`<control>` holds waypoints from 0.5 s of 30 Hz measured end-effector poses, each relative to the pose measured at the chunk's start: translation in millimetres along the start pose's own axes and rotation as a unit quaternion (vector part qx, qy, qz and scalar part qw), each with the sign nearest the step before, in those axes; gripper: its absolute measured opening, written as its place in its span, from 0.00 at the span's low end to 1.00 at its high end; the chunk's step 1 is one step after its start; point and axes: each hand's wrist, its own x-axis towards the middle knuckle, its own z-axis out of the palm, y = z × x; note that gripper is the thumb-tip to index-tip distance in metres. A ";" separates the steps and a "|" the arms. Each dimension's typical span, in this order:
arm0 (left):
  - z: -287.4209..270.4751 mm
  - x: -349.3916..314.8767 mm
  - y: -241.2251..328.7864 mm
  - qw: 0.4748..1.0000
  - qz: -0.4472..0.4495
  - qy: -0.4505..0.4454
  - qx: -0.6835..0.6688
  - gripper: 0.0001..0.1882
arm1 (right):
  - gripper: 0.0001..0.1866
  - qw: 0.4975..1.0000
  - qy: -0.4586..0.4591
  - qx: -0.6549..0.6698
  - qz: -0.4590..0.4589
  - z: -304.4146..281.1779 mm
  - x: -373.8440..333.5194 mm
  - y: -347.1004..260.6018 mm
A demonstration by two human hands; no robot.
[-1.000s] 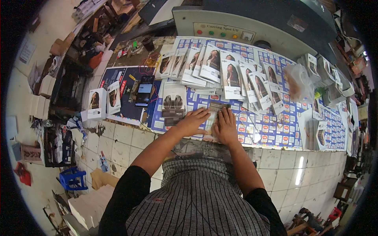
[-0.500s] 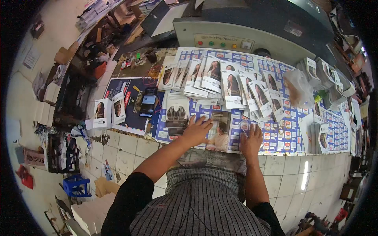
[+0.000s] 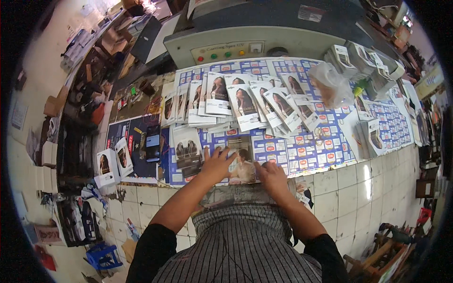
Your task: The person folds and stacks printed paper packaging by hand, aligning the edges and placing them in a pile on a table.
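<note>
A printed leaflet [image 3: 242,169] with a picture of a person lies flat on the table near its front edge. Spread over its left side is my left hand [image 3: 217,167], open, fingertips on the paper. My right hand [image 3: 272,178] rests at the leaflet's right edge, fingers loosely apart and slightly bent, gripping nothing that I can see. Left of my left hand are grey-and-dark printed pieces [image 3: 187,150]. Beyond both hands, a spread of overlapping white printed cartons [image 3: 243,106] shows a long-haired person on their fronts.
Blue printed sheets [image 3: 325,148] cover the table. Two cartons [image 3: 107,165] and a phone [image 3: 153,142] lie at left. Toward the right are a clear plastic bag [image 3: 330,85] and stacked cartons [image 3: 370,134]. A grey machine [image 3: 226,42] with coloured buttons stands behind.
My right hand has moved left to the leaflet's right edge, from flat on the blue sheet. My left hand stays on the leaflet. The whole view has shifted and turned.
</note>
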 end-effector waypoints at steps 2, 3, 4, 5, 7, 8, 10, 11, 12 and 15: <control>-0.8 0.7 0.5 1.000 -0.001 -0.011 0.015 0.46 | 0.26 0.995 0.057 -0.071 -0.028 -0.5 4.6 -3.4; -1.3 1.1 0.3 1.000 -0.002 -0.014 0.012 0.46 | 0.26 0.995 0.059 -0.071 -0.027 -1.5 13.0 -0.4; -1.9 -0.6 0.5 1.000 -0.005 -0.018 0.012 0.46 | 0.26 0.991 0.097 -0.094 -0.018 -2.0 28.1 4.2; -3.7 0.5 1.4 1.000 -0.003 -0.017 0.015 0.46 | 0.27 0.984 0.136 -0.119 -0.007 -1.9 43.7 10.5; -7.1 2.1 4.9 0.999 -0.017 -0.042 0.007 0.46 | 0.27 0.970 0.209 -0.126 -0.020 -0.5 66.3 22.7; -9.1 2.6 6.3 0.999 -0.017 -0.040 0.010 0.46 | 0.27 0.968 0.212 -0.131 -0.023 0.3 71.7 27.9; -11.6 2.1 7.9 0.999 -0.019 -0.035 -0.014 0.45 | 0.27 0.966 0.217 -0.135 -0.029 1.0 76.1 32.5; -10.5 1.8 6.7 0.999 -0.021 -0.034 -0.013 0.45 | 0.27 0.969 0.208 -0.134 -0.031 0.5 77.3 33.0; -8.3 2.4 5.4 0.999 -0.025 -0.038 -0.006 0.45 | 0.27 0.970 0.199 -0.133 -0.032 0.3 78.2 33.2; -4.6 3.6 4.9 0.999 -0.023 -0.046 -0.001 0.46 | 0.27 0.968 0.205 -0.144 -0.019 1.1 80.9 31.4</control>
